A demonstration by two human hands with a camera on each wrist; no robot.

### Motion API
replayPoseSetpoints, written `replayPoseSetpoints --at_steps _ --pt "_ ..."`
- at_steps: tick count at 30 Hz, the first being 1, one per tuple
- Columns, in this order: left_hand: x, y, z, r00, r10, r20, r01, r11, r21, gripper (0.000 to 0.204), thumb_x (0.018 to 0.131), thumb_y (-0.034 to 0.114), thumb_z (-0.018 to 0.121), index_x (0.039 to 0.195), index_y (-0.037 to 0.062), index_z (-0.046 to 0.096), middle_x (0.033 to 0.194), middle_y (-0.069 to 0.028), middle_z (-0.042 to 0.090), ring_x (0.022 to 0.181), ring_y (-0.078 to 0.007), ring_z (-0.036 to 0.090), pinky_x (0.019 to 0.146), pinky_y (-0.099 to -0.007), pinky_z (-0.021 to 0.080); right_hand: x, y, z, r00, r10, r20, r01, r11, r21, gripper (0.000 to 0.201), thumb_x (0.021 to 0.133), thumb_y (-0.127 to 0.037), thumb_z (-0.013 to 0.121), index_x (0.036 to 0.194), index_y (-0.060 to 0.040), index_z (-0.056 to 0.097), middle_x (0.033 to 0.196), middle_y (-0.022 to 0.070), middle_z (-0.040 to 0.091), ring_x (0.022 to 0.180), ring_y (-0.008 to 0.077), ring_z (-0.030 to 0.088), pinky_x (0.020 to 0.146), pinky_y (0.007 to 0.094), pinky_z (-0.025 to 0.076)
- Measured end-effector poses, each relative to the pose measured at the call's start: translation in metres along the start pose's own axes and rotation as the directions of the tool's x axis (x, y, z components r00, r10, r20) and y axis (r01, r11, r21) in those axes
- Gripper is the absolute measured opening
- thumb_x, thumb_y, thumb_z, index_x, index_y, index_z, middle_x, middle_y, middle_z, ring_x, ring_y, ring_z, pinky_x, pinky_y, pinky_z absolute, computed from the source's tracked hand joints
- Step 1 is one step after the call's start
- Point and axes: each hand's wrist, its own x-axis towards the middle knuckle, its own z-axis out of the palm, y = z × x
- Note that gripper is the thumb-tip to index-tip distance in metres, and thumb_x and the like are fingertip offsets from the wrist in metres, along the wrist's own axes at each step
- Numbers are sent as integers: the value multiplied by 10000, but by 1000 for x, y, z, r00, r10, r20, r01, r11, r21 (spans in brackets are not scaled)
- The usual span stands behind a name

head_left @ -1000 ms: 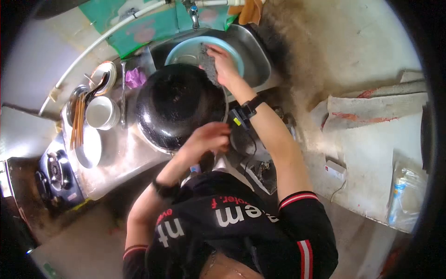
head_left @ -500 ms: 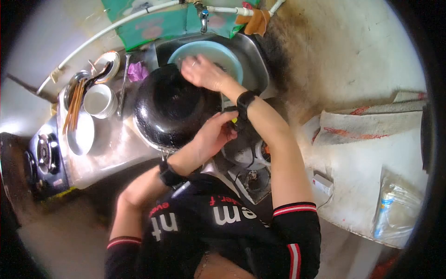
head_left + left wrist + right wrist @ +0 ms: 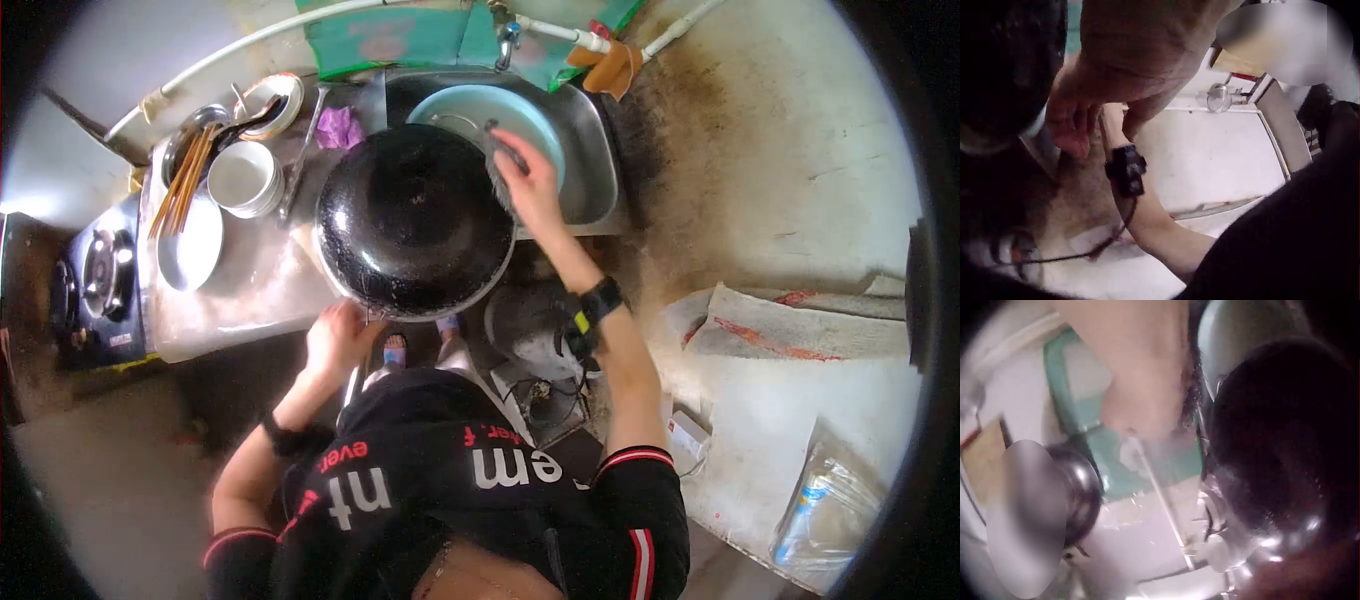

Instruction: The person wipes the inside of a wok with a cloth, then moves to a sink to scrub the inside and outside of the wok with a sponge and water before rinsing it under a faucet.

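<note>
A black wok [image 3: 415, 215] is bottom up over the counter edge beside the sink, its dark underside wet and shiny. My left hand [image 3: 338, 340] grips it at the near left rim, where a small wire handle sits. In the left wrist view, the wok [image 3: 1010, 62] fills the upper left, beside my left hand [image 3: 1135, 56]. With curled fingers, my right hand [image 3: 530, 185] holds a grey steel-wool scrubber [image 3: 502, 178] at the wok's far right rim. The right wrist view shows my right hand [image 3: 1147, 394] near the wok [image 3: 1279, 437].
Behind the wok, a light blue basin [image 3: 540, 120] stands in the metal sink [image 3: 595, 170] under a tap [image 3: 507, 45]. White bowls [image 3: 243, 175], chopsticks [image 3: 185, 190] and a purple cloth [image 3: 340, 128] lie left. A gas stove [image 3: 105, 280] is far left.
My right hand has moved with the scrubber across the wok's far side and back to its right rim. My left hand has gone from the wok's near right side to its near left rim.
</note>
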Motion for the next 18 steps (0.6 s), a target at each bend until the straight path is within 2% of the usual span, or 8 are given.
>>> replayPoseSetpoints --at_steps 2,4,6,9,12,15,16,18 --pt "-12 -44 26 976 -130 177 94 976 195 443 725 362 680 969 9 569 767 -171 608 719 -229 612 664 -295 476 -31 -2 28 993 -114 4 114 993 0 294 811 -42 534 1105 -42 544 1080 80 571 969 194 545 820 316 432" --pt "-4 -94 86 938 21 345 125 910 -394 500 839 448 531 960 -38 541 712 -76 581 677 -168 573 630 -286 466 -54 -8 47 846 -447 291 533 702 -472 304 796 -63 538 1100 -48 545 1124 86 536 1026 245 506 859 372 398" --pt "5 -55 75 938 -77 338 336 436 -835 460 877 446 468 917 -5 549 678 -20 536 599 -121 507 570 -263 436 -65 -8 60 808 -479 344 576 517 -633 308 775 -106 553 1079 -53 549 1120 97 529 1057 288 478 876 405 371" --pt "4 -43 79 905 -166 391 425 359 -831 420 888 449 441 810 45 523 568 6 460 471 -86 403 435 -230 335 -4 15 43 906 -383 178 417 744 -523 285 803 -104 530 1086 -79 555 1093 112 556 989 292 522 850 378 416" --pt "-3 -49 86 908 -173 381 418 382 -824 390 898 433 428 767 71 496 505 17 418 409 -82 368 372 -220 277 62 61 22 988 107 107 -62 931 -359 283 856 -187 506 1120 -95 552 1003 114 609 820 194 586 739 298 447" --pt "6 -42 81 908 -171 383 418 309 -854 338 906 370 443 778 63 502 532 15 430 409 -87 395 372 -208 283 13 28 31 998 36 51 -16 938 -346 259 823 -145 533 1071 -84 574 962 123 606 882 228 577 784 314 441" --pt "8 -44 83 910 -148 388 415 310 -855 328 908 365 440 811 57 503 540 15 428 422 -80 394 378 -202 281 -10 24 42 912 -408 46 381 800 -463 236 799 -128 512 1021 -76 571 1010 131 583 940 298 550 846 391 422" --pt "10 -44 83 908 -98 408 417 321 -850 331 909 370 436 822 59 502 539 20 416 440 -70 382 390 -199 277 -57 2 65 821 -506 266 556 597 -579 242 736 -81 507 969 -64 569 1005 127 562 1025 317 503 931 438 369"
